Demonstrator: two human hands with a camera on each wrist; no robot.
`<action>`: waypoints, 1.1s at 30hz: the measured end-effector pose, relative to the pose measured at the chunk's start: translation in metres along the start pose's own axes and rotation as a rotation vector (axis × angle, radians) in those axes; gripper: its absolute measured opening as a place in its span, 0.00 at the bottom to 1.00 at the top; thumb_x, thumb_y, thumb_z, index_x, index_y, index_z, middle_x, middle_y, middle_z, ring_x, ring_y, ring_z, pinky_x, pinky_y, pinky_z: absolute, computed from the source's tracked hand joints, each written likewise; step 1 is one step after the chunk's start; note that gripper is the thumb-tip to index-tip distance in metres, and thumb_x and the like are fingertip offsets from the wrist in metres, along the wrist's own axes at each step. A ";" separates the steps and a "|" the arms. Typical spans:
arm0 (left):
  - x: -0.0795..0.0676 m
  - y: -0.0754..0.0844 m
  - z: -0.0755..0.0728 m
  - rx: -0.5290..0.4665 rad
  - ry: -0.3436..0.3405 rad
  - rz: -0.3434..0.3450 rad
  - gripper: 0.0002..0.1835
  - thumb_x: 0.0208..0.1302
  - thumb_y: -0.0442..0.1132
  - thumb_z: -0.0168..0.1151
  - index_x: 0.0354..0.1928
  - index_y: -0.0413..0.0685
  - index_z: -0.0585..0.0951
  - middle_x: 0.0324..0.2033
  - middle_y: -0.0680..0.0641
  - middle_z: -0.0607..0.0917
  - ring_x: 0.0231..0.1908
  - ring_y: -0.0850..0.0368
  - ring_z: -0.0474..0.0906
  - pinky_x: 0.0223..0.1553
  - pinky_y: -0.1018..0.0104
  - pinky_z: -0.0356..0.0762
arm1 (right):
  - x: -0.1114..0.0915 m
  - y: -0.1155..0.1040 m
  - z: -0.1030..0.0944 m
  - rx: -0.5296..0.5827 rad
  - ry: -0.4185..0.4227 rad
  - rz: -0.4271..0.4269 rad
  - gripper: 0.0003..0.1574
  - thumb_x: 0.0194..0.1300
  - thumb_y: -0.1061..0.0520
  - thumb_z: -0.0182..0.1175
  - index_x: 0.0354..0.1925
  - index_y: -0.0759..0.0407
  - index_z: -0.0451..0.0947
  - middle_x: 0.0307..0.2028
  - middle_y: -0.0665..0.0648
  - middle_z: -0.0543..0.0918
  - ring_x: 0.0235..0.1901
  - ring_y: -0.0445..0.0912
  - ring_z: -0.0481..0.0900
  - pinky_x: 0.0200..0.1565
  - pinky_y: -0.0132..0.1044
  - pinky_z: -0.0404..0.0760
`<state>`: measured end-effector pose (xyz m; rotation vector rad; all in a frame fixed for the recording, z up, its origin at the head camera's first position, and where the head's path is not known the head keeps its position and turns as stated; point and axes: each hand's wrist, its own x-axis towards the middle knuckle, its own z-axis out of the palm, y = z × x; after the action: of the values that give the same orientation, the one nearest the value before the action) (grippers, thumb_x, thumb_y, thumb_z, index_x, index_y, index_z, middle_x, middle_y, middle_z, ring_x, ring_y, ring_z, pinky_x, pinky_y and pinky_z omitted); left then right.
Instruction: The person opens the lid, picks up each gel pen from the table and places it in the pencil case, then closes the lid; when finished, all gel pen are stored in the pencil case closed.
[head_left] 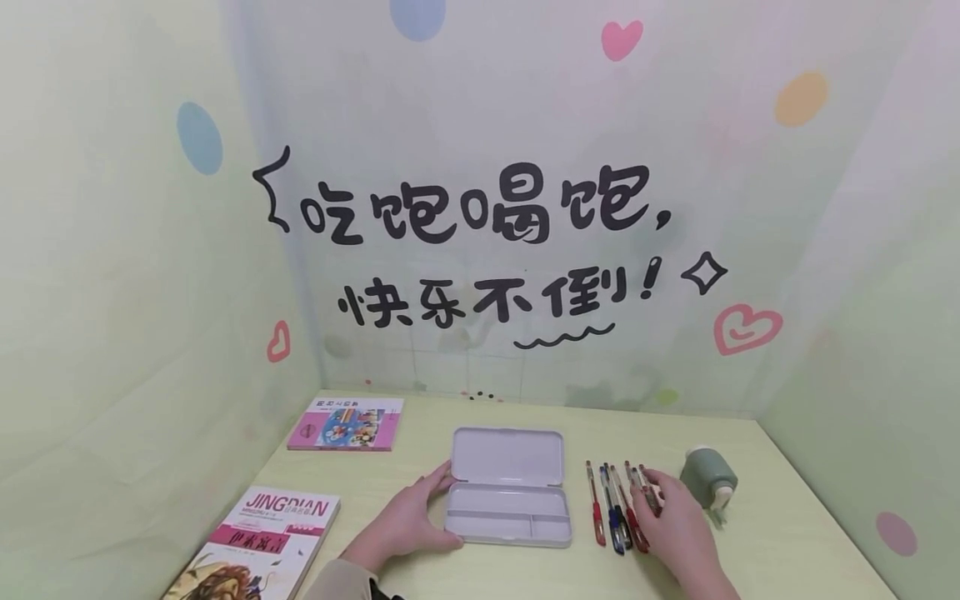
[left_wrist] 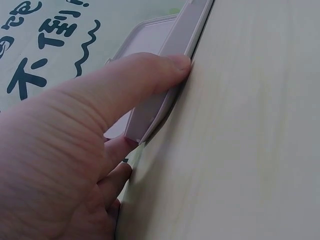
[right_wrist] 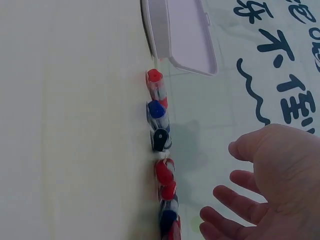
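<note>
A lilac pencil case (head_left: 507, 456) lies with its lid folded back, showing several bare compartments. My left hand (head_left: 408, 521) holds its left side, the thumb on the front wall and a finger at the left edge. Several gel pens with red, blue and dark caps lie in a row to the right of the case, among them a red pen (head_left: 597, 523) and a blue pen (head_left: 616, 533). Over the row's right end hovers my right hand (head_left: 678, 529). Its fingers (right_wrist: 240, 202) are relaxed and apart from the pens in the right wrist view.
To the right of the pens, a grey-green bottle (head_left: 708, 477) lies tipped on the table. A pink picture book (head_left: 345, 423) is at the back left, with a larger storybook (head_left: 258, 546) at the front left. Printed fabric walls (head_left: 525, 367) enclose the table's back and sides.
</note>
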<state>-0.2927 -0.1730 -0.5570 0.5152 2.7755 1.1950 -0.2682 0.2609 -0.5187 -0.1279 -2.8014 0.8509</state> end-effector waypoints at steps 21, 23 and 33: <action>-0.001 0.001 0.000 -0.013 -0.004 0.004 0.74 0.42 0.59 0.89 0.89 0.51 0.56 0.77 0.57 0.79 0.82 0.24 0.63 0.80 0.17 0.55 | -0.004 0.028 -0.006 -0.230 -0.093 0.074 0.25 0.72 0.57 0.63 0.54 0.80 0.83 0.42 0.73 0.88 0.42 0.61 0.86 0.48 0.66 0.89; 0.000 0.001 0.000 -0.016 -0.006 0.002 0.74 0.42 0.59 0.89 0.89 0.51 0.56 0.77 0.57 0.79 0.82 0.24 0.63 0.80 0.17 0.55 | -0.004 0.028 -0.007 -0.229 -0.103 0.083 0.23 0.72 0.58 0.63 0.54 0.79 0.84 0.41 0.72 0.88 0.40 0.59 0.86 0.45 0.63 0.89; -0.001 0.001 0.001 -0.009 0.004 0.004 0.74 0.41 0.59 0.89 0.89 0.53 0.56 0.78 0.57 0.79 0.81 0.26 0.65 0.79 0.17 0.57 | -0.003 0.028 -0.008 -0.201 -0.124 0.145 0.20 0.70 0.60 0.63 0.50 0.78 0.85 0.40 0.71 0.87 0.36 0.54 0.84 0.43 0.60 0.90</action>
<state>-0.2911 -0.1722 -0.5567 0.5183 2.7723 1.2103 -0.2627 0.2877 -0.5286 -0.3239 -3.0206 0.6233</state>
